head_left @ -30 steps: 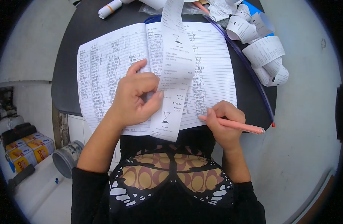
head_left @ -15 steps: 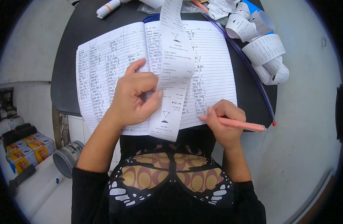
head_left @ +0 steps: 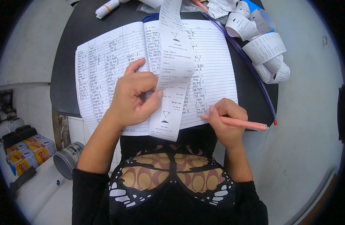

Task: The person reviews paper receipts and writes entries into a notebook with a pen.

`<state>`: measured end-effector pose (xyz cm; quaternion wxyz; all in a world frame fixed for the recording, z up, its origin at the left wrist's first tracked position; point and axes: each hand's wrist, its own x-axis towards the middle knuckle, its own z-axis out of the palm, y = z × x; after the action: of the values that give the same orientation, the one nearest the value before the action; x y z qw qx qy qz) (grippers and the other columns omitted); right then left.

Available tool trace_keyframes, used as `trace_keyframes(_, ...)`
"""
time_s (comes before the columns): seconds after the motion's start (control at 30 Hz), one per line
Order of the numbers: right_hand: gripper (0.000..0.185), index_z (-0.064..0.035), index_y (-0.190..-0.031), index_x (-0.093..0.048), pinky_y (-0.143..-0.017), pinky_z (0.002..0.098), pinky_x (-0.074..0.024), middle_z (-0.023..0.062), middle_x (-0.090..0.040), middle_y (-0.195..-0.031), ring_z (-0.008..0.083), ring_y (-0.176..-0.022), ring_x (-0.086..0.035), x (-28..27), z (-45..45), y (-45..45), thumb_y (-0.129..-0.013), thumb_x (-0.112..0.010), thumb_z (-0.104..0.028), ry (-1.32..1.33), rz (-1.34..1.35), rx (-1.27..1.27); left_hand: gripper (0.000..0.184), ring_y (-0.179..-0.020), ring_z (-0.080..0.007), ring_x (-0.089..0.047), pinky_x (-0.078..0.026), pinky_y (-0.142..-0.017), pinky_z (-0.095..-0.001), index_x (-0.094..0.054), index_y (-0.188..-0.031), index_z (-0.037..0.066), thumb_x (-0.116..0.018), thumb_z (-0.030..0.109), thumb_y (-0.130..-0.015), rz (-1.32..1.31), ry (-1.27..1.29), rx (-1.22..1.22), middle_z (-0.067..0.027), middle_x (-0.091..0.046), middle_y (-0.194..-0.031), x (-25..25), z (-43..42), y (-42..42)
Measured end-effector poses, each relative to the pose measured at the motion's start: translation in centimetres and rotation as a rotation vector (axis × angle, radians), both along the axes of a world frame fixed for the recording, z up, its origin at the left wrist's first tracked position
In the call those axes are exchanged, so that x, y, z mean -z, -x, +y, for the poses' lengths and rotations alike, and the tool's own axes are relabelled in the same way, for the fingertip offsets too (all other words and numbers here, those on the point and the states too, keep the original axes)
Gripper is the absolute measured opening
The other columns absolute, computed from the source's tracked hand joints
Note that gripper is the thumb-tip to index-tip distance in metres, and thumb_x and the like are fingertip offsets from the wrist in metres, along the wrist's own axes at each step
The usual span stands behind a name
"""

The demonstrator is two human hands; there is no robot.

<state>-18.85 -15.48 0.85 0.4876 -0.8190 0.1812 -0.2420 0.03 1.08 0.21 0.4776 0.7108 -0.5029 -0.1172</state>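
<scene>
A long printed receipt (head_left: 174, 63) runs down over the right page of an open lined notebook (head_left: 213, 45), past its lower edge. My left hand (head_left: 137, 97) pinches the receipt's left edge between thumb and index finger, its little finger stretched over the left page. Columns of handwriting cover the left page and part of the right one. In my right hand (head_left: 228, 122) is a pink pen (head_left: 245, 123), its tip against the lower part of the right page beside a column of writing. The receipt hides the middle of the right page.
Curled receipts (head_left: 264, 48) are heaped at the black table's (head_left: 65, 75) right edge, beside a dark blue zipper strip (head_left: 257, 75). A white paper roll (head_left: 107, 8) lies at the back left. Yellow-and-white boxes (head_left: 32, 152) and a grey bucket (head_left: 68, 159) stand lower left.
Both hands keep nearly the same places, with the receipt still pinched and the pen tip at the page. The whole view has shifted very slightly.
</scene>
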Motion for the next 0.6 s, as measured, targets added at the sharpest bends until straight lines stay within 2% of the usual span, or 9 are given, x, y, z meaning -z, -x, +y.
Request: trace_keyframes(0.6,0.027,-0.0025,-0.055,-0.044,-0.044,0.0279,-0.0362,0.0052,-0.047,-0.052,0.0142,-0.044,-0.045,0.1,-0.04,0.06,-0.07,-0.066,0.005,-0.011,-0.002,0.009,0.015,-0.054,-0.0206,-0.048,-0.029,-0.103,-0.0464,-0.048,-0.062,0.005,-0.059,0.01,-0.071,-0.007,-0.015,0.006,-0.0044,-0.045,-0.056,-0.14,-0.02,-0.02)
